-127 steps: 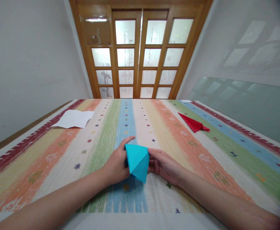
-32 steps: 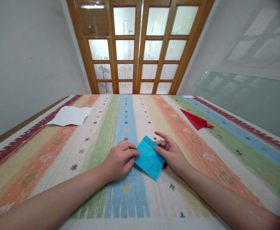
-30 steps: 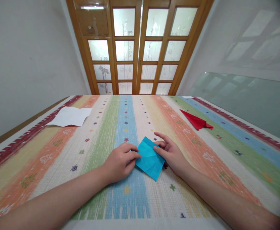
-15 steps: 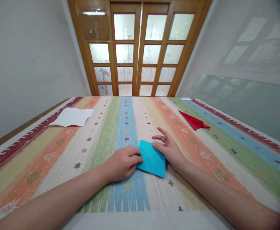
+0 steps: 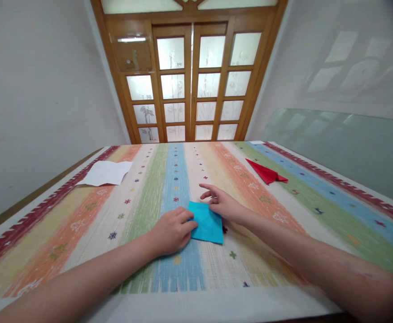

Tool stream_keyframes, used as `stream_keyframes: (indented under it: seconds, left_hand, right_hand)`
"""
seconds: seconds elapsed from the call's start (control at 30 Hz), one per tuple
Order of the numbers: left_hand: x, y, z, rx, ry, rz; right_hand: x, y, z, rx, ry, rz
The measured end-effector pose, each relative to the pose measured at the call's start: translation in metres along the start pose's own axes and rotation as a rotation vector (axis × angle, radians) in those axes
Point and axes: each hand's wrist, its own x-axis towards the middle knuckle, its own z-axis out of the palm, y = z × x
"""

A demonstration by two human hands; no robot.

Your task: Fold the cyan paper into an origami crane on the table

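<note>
A folded square of bright blue paper (image 5: 206, 226) lies on the striped tablecloth in front of me. My left hand (image 5: 173, 229) grips its left edge, thumb on top and the other fingers curled beside it. At the upper right corner, the thumb of my right hand (image 5: 224, 202) rests on the paper. The other fingers of that hand stretch out past the paper's far edge, apart from each other. What lies under the left fingers is hidden.
A folded red paper shape (image 5: 267, 172) lies at the right. A white paper sheet (image 5: 105, 173) is at the left, and a small white piece (image 5: 258, 142) sits at the far right edge. The striped tablecloth (image 5: 149, 179) covers the table; glass-paned doors (image 5: 191, 85) stand behind it.
The blue paper has turned slightly, its far edge now more level. My right hand has shifted left with its corner, while the left keeps its hold. The view has tilted up a little.
</note>
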Motion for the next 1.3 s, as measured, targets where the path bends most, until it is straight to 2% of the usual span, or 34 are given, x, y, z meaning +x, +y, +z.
stream_keyframes:
  seconds: [0.17,0.33,0.47,0.57,0.7,0.83,0.9,0.97,1.1,1.3]
  left_hand:
    - [0.005,0.000,0.000,-0.040,-0.078,-0.027]
    - [0.013,0.006,-0.010,-0.047,-0.146,-0.089]
    - [0.020,0.009,-0.016,-0.045,-0.212,-0.160]
    - [0.020,0.007,-0.014,-0.067,-0.215,-0.180]
    - [0.014,0.004,-0.008,-0.146,-0.163,-0.202]
    - [0.009,-0.001,-0.002,-0.243,-0.119,-0.225]
    - [0.007,-0.004,-0.001,-0.285,-0.104,-0.234]
    - [0.007,-0.006,0.001,-0.313,-0.087,-0.234]
    - [0.007,-0.009,0.001,-0.339,-0.083,-0.197]
    - [0.007,-0.009,-0.001,-0.334,-0.116,-0.142]
  right_hand:
    - [0.013,0.004,-0.003,-0.078,-0.023,-0.024]
    - [0.019,0.010,0.000,-0.167,0.018,-0.108]
    - [0.014,0.009,0.000,-0.213,0.069,-0.138]
    - [0.001,0.005,-0.012,-0.278,0.074,-0.209]
    - [-0.023,-0.001,-0.040,-0.408,-0.052,-0.329]
    - [-0.046,-0.006,-0.057,-0.568,-0.222,-0.348]
    - [-0.055,-0.012,-0.058,-0.687,-0.323,-0.363]
    - [-0.060,-0.018,-0.054,-0.752,-0.351,-0.383]
    - [-0.062,-0.024,-0.043,-0.776,-0.333,-0.457]
    - [-0.058,-0.012,-0.035,-0.722,-0.246,-0.523]
